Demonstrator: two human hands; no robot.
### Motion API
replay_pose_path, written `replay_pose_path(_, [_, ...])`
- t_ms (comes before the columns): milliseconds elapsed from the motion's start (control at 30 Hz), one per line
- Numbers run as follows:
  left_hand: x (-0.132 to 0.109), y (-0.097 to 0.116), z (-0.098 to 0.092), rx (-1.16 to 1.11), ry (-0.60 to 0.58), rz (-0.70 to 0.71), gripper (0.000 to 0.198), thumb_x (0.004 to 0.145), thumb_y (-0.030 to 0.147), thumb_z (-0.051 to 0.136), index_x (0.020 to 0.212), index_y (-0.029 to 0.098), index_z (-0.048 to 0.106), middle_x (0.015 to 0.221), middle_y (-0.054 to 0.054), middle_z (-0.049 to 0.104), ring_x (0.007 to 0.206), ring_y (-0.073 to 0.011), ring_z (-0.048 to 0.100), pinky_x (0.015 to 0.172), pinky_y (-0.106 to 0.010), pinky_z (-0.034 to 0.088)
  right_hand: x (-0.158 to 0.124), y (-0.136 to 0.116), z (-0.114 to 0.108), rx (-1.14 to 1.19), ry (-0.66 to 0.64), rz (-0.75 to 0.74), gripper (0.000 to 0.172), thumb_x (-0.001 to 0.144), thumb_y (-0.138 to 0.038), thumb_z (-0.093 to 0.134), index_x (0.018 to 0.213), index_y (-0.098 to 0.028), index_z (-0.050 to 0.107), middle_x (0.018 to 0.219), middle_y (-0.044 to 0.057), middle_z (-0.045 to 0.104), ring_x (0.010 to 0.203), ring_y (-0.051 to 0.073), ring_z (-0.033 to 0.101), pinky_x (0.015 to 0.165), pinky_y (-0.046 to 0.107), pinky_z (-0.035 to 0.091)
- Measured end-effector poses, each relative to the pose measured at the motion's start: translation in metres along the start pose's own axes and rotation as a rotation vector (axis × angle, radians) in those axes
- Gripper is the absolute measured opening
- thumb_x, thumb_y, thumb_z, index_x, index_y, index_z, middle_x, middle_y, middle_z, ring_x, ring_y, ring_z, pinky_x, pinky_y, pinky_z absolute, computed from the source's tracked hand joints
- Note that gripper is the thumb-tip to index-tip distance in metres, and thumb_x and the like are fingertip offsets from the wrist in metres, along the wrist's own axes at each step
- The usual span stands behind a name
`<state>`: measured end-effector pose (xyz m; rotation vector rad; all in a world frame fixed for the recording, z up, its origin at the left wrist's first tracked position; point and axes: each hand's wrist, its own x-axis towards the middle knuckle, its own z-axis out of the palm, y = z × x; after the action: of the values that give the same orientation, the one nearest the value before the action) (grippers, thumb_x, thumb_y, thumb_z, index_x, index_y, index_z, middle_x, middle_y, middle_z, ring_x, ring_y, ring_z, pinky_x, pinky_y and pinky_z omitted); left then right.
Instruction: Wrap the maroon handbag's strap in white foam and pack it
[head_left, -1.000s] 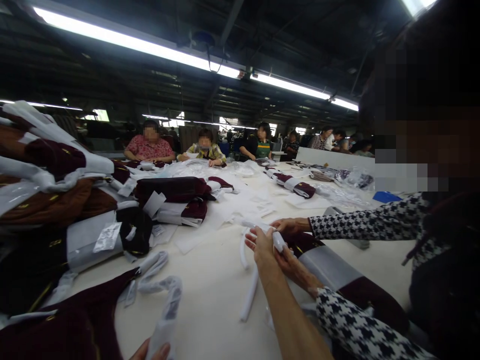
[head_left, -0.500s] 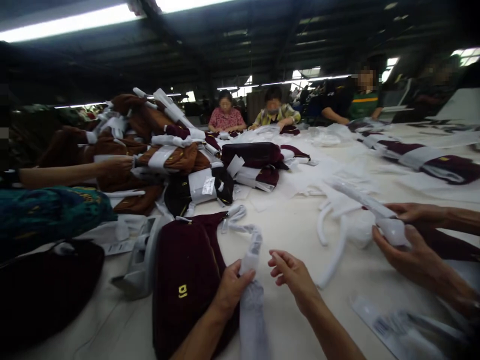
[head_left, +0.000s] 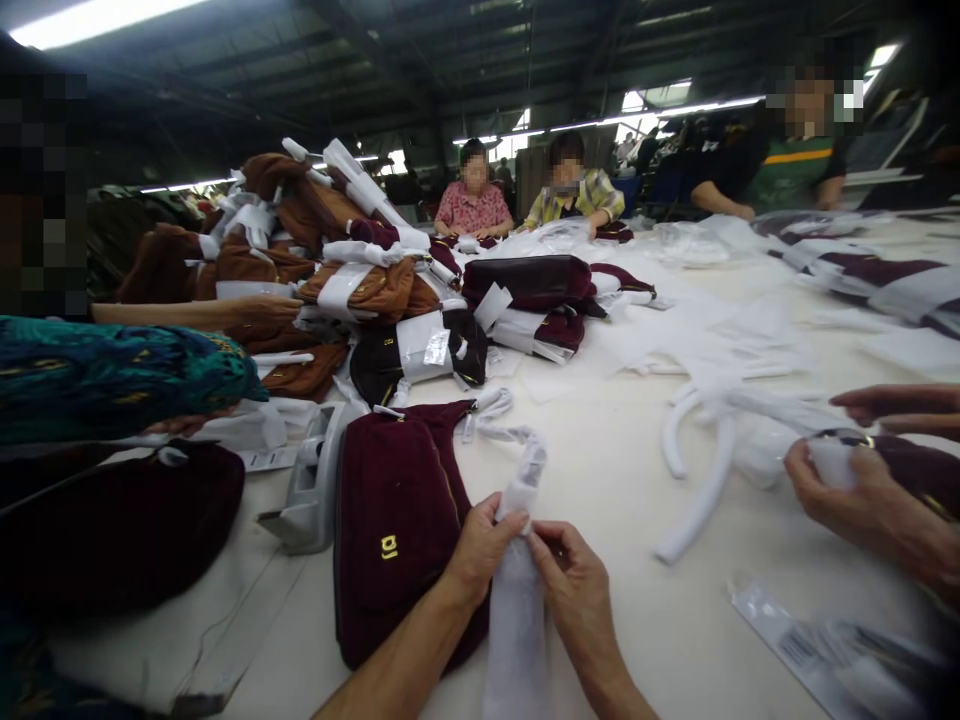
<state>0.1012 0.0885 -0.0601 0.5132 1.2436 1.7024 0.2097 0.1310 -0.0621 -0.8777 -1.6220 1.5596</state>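
Two hands on one white-wrapped strap [head_left: 517, 640]. Left hand [head_left: 480, 550] pinches it, thumb over the wrap, fingers closed around it; right hand [head_left: 577, 580] pinches the right edge, thumb and fingertips nearly together. Strap runs from the far corner of the maroon bag [head_left: 397, 500], curves right, then down to the near edge.

Bag lies flat on the table [head_left: 622, 640], just left of the hands. Left forearm covers its near right corner. Grey tape dispenser [head_left: 311, 490] close on its left; dark bag [head_left: 150, 530] further left. Black bag [head_left: 375, 365] and brown bags [head_left: 375, 290] heaped beyond.

Right side: white tubes [head_left: 697, 520], then a co-worker's hands [head_left: 847, 500] on another wrapped piece. Teal sleeve [head_left: 127, 375] reaches in from the left.

Count: 1 dispenser, 2 loose tubes near right, 3 people along the far side. Brown bags overlap, can't count.
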Motion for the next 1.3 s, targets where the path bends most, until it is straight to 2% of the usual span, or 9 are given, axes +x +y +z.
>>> replay_pose_path(133, [0.003,-0.001,0.0,-0.046,0.034,-0.001,0.033,0.069,0.032,0.067,0.091,0.013,0.05,0.067,0.003,0.051,0.054,-0.007,0.045,0.052,-0.017,0.037,0.0,0.0,0.013,-0.077,0.108,-0.059,0.024,0.079,-0.04,0.053,0.085,-0.017,0.059,0.082,0.004,0.062,0.074,0.017,0.058,0.068,0.028,0.046])
replay_pose_path(267, [0.001,0.002,0.001,-0.067,0.026,-0.025,0.036,0.069,0.034,0.066,0.092,0.014,0.047,0.073,-0.001,0.056,0.058,-0.0098,0.052,0.055,-0.02,0.041,-0.008,0.0,0.011,0.009,0.069,0.123,0.034,0.074,-0.044,0.059,0.094,-0.017,0.056,0.086,0.005,0.064,0.073,0.018,0.058,0.063,0.027,0.047])
replay_pose_path(433, [0.003,0.007,-0.001,-0.088,-0.021,-0.07,0.042,0.066,0.037,0.069,0.09,0.017,0.042,0.076,-0.002,0.058,0.066,-0.0149,0.058,0.057,-0.022,0.044,-0.029,-0.006,0.019,0.464,-0.172,0.509,0.042,0.074,-0.048,0.06,0.097,-0.014,0.054,0.072,0.004,0.064,0.061,0.017,0.058,0.055,0.026,0.046])
replay_pose_path(600, [0.001,0.021,-0.006,-0.056,-0.143,-0.174,0.047,0.061,0.037,0.072,0.089,0.018,0.04,0.073,-0.004,0.06,0.067,-0.0176,0.06,0.053,-0.021,0.042,-0.044,-0.012,0.043,0.726,-0.138,0.528,0.059,0.075,-0.045,0.061,0.12,-0.014,0.041,0.083,0.006,0.066,0.072,0.02,0.061,0.057,0.026,0.046])
replay_pose_path(767, [0.0,0.03,-0.005,0.018,-0.206,-0.231,0.049,0.059,0.037,0.072,0.09,0.017,0.04,0.067,-0.005,0.06,0.06,-0.0185,0.06,0.05,-0.022,0.042,-0.043,-0.005,0.044,0.468,-0.201,0.404,0.052,0.081,-0.052,0.047,0.117,-0.015,0.043,0.093,0.009,0.064,0.079,0.022,0.061,0.058,0.027,0.044])
replay_pose_path(933, [0.007,0.025,-0.006,0.093,-0.183,-0.209,0.052,0.058,0.042,0.07,0.092,0.016,0.041,0.065,-0.004,0.059,0.051,-0.017,0.058,0.046,-0.023,0.041,-0.031,0.001,0.026,-0.483,-0.161,0.146,0.043,0.081,-0.056,0.038,0.073,-0.018,0.058,0.072,0.011,0.063,0.071,0.026,0.059,0.059,0.031,0.038])
replay_pose_path(1000, [0.008,0.022,-0.007,0.112,-0.165,-0.177,0.052,0.059,0.044,0.069,0.092,0.015,0.042,0.062,-0.002,0.058,0.047,-0.0143,0.055,0.044,-0.021,0.039,-0.024,-0.002,0.012,-0.654,-0.202,0.074,0.043,0.08,-0.055,0.04,0.061,-0.02,0.055,0.062,0.009,0.061,0.063,0.024,0.057,0.056,0.03,0.035])
replay_pose_path(1167, [0.008,0.02,-0.007,0.131,-0.178,-0.098,0.046,0.063,0.045,0.068,0.09,0.014,0.047,0.062,0.0,0.057,0.044,-0.0074,0.047,0.042,-0.016,0.032,0.011,-0.018,-0.022,-0.259,-0.122,0.149,0.045,0.077,-0.06,0.042,0.071,-0.018,0.056,0.06,0.001,0.055,0.047,0.012,0.045,0.046,0.023,0.032])
replay_pose_path(1300, [0.009,0.022,-0.004,0.15,-0.213,-0.056,0.045,0.063,0.043,0.069,0.09,0.012,0.052,0.064,-0.001,0.058,0.046,-0.0063,0.045,0.042,-0.016,0.03,0.047,-0.016,-0.017,-0.08,-0.177,0.212,0.045,0.069,-0.062,0.052,0.071,-0.017,0.054,0.056,-0.001,0.051,0.044,0.009,0.04,0.037,0.02,0.022])
